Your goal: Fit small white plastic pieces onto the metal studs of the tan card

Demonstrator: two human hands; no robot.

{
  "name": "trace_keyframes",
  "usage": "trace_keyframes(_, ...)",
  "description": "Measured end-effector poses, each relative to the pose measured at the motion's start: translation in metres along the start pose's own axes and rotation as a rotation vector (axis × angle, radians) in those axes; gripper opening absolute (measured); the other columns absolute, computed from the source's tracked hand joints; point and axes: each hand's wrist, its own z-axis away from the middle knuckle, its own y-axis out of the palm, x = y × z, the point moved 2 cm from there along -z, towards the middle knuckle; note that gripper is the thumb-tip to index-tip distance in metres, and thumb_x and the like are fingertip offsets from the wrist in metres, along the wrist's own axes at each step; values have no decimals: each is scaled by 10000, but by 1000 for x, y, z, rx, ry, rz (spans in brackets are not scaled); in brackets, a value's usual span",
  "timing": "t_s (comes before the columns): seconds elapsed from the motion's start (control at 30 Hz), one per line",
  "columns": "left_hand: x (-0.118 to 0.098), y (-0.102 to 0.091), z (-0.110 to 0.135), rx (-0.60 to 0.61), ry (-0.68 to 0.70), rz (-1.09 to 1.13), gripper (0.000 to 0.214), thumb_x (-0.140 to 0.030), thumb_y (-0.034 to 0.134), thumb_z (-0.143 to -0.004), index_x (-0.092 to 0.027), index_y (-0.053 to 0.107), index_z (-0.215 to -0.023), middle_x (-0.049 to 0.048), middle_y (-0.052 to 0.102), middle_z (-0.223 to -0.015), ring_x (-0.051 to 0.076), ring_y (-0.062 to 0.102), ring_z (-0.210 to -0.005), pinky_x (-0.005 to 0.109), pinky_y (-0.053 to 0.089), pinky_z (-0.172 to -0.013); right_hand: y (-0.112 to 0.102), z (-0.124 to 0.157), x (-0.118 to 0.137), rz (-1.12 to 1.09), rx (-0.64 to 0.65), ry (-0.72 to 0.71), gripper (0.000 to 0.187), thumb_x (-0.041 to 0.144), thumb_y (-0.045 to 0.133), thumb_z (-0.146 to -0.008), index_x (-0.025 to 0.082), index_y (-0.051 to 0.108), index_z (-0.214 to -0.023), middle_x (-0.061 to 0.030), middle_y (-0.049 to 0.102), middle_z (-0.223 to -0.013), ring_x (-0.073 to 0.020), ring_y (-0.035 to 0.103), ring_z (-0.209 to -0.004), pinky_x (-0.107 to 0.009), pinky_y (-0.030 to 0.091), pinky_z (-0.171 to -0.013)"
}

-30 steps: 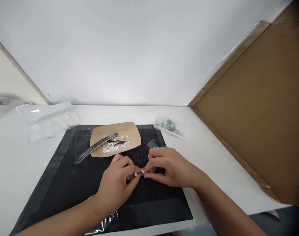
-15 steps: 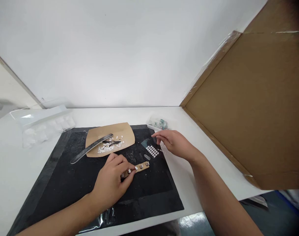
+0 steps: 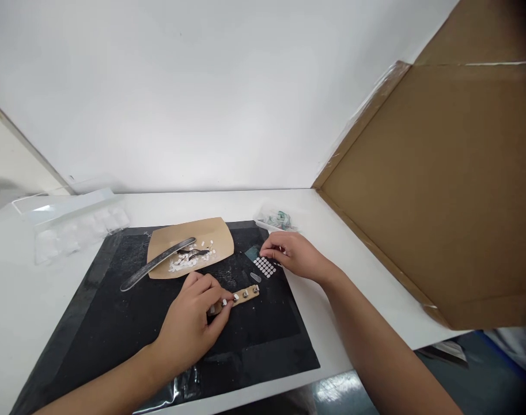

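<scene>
My left hand (image 3: 192, 324) rests on the black mat (image 3: 116, 323) with its fingers pinched on the near end of a small tan strip (image 3: 244, 295) that carries several small round studs. My right hand (image 3: 291, 255) lies further back and to the right, fingers curled at the edge of a small dark sheet of white dots (image 3: 265, 266). Whether those fingers grip the sheet is hidden. A small clear oblong piece (image 3: 255, 277) lies between the dot sheet and the strip.
A brown paper sheet (image 3: 211, 236) at the mat's back holds white bits, a dark clipper-like tool and part of a long grey file (image 3: 156, 263). A clear plastic tray (image 3: 72, 222) sits far left, a clear packet (image 3: 275, 219) behind my right hand. Cardboard panel (image 3: 453, 190) stands at right.
My right hand left the strip, which it held together with the left, and moved back and right to the dot sheet. The left hand stays on the strip.
</scene>
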Motion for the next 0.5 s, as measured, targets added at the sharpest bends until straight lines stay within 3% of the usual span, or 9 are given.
trace_keyframes(0.17,2,-3,2,-11,57,-46,134,-192,629,-1023,-216,723,-1115,60,667,-963,233,580,-934,390,500,-851,-3,1,-3,-38,-29,18,221,212,577,-1031,215,799,-1030,-43,813,-940,-193,737,-861,-329,558,-797)
trace_keyframes(0.3,0,-9,4,-52,109,-110,179,-227,673,-1005,-200,679,-1182,77,670,-1024,252,601,-987,414,504,-901,-9,5,-6,-116,-88,15,237,293,584,-1051,247,801,-1134,-50,827,-1020,-208,768,-920,-345,595,-828)
trace_keyframes(0.5,-7,-19,3,-132,160,-87,210,-207,732,-962,-194,639,-1150,58,658,-944,241,589,-951,399,494,-881,-17,6,-8,-75,-165,51,257,442,655,-1029,245,790,-934,-26,802,-888,-191,709,-791,-314,526,-712)
